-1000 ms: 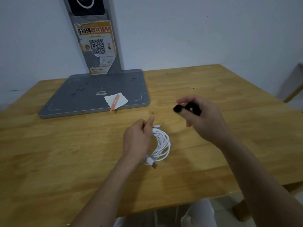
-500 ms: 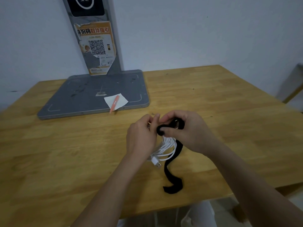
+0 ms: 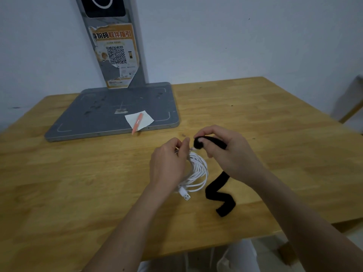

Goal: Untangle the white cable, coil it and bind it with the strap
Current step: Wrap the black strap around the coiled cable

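The white cable is wound into a coil just above the wooden table. My left hand grips the coil at its top left side. A USB plug hangs from the coil's bottom. My right hand pinches one end of the black strap right beside the top of the coil. The strap passes under my right palm, then trails down in a loose zigzag onto the table to the right of the coil.
A grey metal stand base with an upright post bearing a QR-code poster lies at the back left. A white paper slip and an orange pen rest on its front edge. The table's front edge runs close below the strap's tail.
My right hand brought the strap from the right to the coil's top. The strap unrolled and its tail now lies farther right on the table. My left hand kept hold of the coil.
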